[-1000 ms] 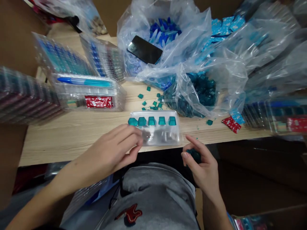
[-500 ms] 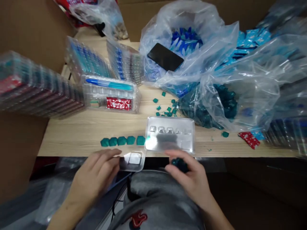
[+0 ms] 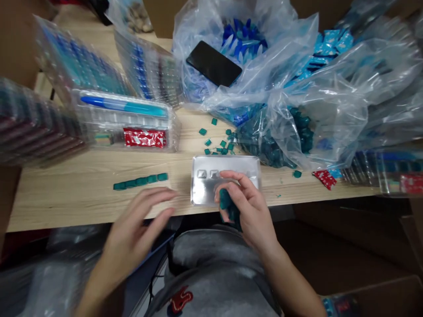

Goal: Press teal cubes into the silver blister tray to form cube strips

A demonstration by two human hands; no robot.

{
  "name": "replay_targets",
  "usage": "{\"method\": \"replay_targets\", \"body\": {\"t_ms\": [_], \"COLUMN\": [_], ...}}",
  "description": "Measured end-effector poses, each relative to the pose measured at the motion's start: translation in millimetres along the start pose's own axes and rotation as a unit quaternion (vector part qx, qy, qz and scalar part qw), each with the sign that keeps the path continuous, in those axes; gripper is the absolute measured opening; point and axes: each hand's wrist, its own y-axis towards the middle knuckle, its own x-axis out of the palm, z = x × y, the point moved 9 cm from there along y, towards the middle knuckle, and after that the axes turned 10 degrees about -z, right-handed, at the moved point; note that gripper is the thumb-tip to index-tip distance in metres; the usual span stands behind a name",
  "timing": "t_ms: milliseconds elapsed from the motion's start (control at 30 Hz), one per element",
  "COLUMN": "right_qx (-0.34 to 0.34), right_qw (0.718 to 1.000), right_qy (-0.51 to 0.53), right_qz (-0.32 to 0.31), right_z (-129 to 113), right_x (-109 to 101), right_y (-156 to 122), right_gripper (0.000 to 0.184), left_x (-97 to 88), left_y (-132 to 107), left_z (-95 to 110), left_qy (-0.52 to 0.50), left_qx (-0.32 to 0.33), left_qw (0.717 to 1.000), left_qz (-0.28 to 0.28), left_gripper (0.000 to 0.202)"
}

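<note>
A left hand (image 3: 134, 226), released, its fingers and thumb parted, is poised at the front edge of a pale wooden table, while the right hand (image 3: 251, 209) grasps a cluster of dark teal pieces (image 3: 225, 200) between its curled fingers and thumb. A row of teal blocks (image 3: 140, 181), set end to end, lies on the wood just beyond the left hand's fingertips and slightly to their left, apart from them. Between the hands and a little farther from the person, a clear plastic tray (image 3: 202, 192) with small square moulded hollows lies flat on the table, its right part beneath the right hand, whose fingers hide some of the hollows; whether they touch the plastic cannot be told. Loose teal chips (image 3: 223, 144) are scattered just behind the tray, near a clear bag (image 3: 264, 145) of teal pieces. Behind the row stands a clear package (image 3: 172, 132) containing a blue pen (image 3: 124, 105) and a red packet (image 3: 144, 138). A black phone (image 3: 214, 64) rests on the bagged goods at the back.
</note>
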Motion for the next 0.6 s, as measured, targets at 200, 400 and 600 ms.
{"method": "replay_targets", "body": {"t_ms": [200, 400, 600], "right_qx": [-0.046, -0.040, -0.050], "right_qw": [0.999, 0.999, 0.998], "right_qy": [-0.013, -0.002, -0.027], "right_qz": [0.010, -0.008, 0.034], "right_z": [-15, -13, -19], "right_x": [7, -2, -17], "right_y": [1, 4, 2], "right_gripper": [0.035, 0.022, 0.013], "left_x": [16.1, 14.2, 10.6], "left_y": [45, 54, 61], "left_z": [61, 52, 65], "left_qy": [-0.059, -0.131, -0.030], "left_qx": [0.103, 0.127, 0.130], "left_qw": [0.993, 0.982, 0.989], "left_qz": [-0.006, 0.054, 0.067], "left_gripper": [0.025, 0.025, 0.028]}}
